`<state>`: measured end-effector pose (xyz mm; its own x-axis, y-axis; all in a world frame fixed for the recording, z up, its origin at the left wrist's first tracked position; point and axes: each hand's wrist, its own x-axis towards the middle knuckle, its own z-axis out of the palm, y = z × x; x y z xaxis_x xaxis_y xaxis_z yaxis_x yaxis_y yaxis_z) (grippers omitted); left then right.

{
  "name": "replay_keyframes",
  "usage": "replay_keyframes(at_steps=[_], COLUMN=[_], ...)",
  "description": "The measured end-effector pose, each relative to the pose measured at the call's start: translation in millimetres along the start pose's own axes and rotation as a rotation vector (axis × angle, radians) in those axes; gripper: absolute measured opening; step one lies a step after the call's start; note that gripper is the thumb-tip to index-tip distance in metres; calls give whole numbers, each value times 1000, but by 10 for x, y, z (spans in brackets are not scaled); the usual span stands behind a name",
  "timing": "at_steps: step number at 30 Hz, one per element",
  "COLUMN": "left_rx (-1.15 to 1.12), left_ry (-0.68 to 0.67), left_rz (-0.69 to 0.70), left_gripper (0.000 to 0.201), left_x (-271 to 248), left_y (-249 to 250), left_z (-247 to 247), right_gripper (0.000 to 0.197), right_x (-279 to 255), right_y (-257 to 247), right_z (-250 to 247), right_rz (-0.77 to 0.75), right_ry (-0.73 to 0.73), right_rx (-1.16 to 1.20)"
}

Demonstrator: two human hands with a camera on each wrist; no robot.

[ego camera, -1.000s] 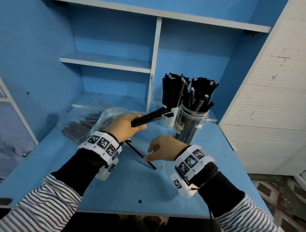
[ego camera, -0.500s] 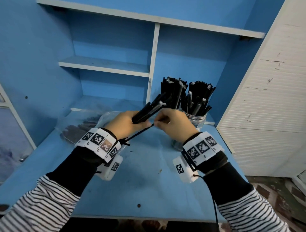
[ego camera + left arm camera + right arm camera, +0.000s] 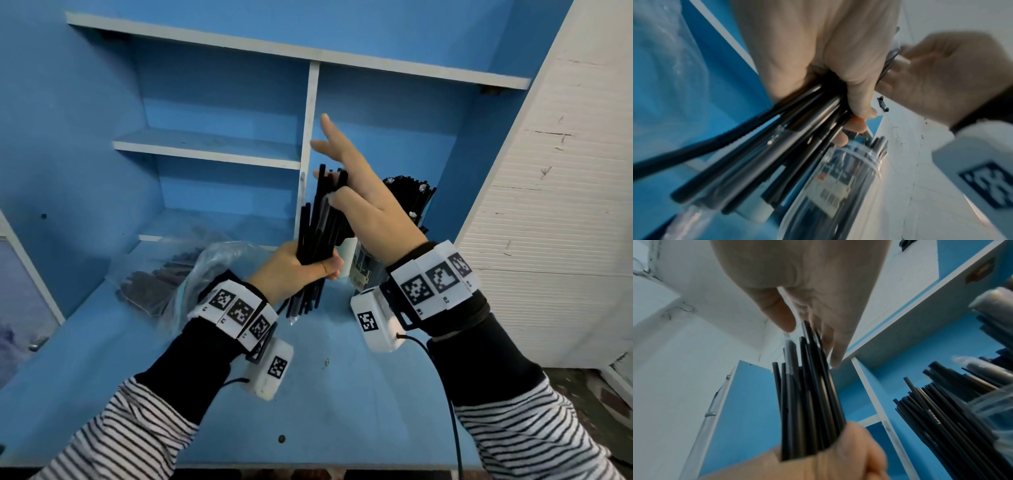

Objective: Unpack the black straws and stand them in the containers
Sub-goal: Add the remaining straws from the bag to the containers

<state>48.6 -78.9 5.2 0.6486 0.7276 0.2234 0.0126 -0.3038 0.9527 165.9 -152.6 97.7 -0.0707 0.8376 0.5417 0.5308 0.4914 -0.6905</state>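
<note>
My left hand (image 3: 301, 270) grips a bundle of black straws (image 3: 320, 219) round its lower part and holds it nearly upright above the blue table (image 3: 342, 394). My right hand (image 3: 334, 188) is raised at the bundle's top. Its thumb and one finger pinch the straw tips (image 3: 807, 337), and the other fingers stick out straight. Behind the hands stand a clear labelled jar (image 3: 363, 274) and a white cup (image 3: 349, 253), both full of black straws (image 3: 411, 195). In the left wrist view the jar (image 3: 838, 186) is just past the bundle (image 3: 797, 138).
A clear plastic bag (image 3: 205, 270) with more dark straws (image 3: 154, 284) lies on the table to the left. Blue shelves (image 3: 205, 150) with a white divider rise behind. A white panelled cabinet (image 3: 548, 222) closes the right side.
My left hand has swung the bundle from slanted to nearly upright and lifted it. My right hand has risen from beside the bundle to its top end.
</note>
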Motion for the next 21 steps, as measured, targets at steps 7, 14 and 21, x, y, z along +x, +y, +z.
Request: replay_keyframes(at_steps=[7, 14, 21], left_rx=[222, 304, 262], left_ry=[-105, -174, -93], left_rz=[-193, -240, -159], left_gripper=[23, 35, 27], left_x=[-55, -36, -56], left_y=[-302, -363, -177], left_z=[48, 41, 74], right_gripper=[34, 33, 104], right_x=[-179, -218, -261], right_y=[327, 425, 274], right_z=[235, 267, 55], right_rz=[12, -106, 130], right_ry=[-121, -74, 117], right_rx=[-304, -418, -248])
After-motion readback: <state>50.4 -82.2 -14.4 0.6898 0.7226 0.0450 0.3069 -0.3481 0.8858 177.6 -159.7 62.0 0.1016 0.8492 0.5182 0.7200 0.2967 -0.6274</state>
